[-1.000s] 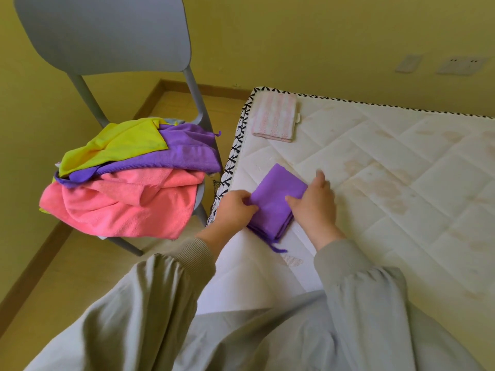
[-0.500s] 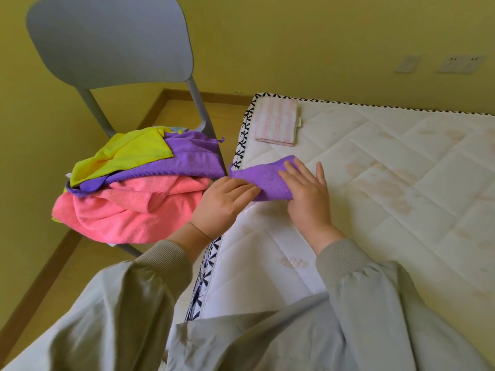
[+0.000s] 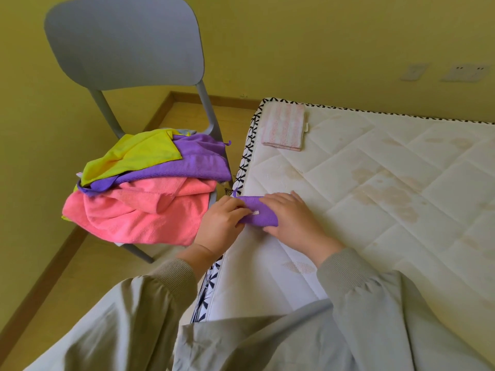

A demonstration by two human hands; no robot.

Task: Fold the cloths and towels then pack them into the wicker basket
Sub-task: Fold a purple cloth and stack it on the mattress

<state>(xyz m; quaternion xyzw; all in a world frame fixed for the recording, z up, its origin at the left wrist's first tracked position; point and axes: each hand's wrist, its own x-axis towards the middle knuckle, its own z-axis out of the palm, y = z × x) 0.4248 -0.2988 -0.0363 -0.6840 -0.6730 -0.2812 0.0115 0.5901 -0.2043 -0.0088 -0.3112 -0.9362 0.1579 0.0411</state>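
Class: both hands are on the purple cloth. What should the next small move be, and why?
Probably carry the purple cloth to the folded striped cloth: it already looks compactly folded, left hand and right hand hold it, and no basket shows.

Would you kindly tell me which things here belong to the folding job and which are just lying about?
Job: small purple cloth in the left hand and right hand; folded pink-striped towel; unfolded cloth pile. The wicker basket is out of view.
Just there: grey chair, mattress, wall sockets.
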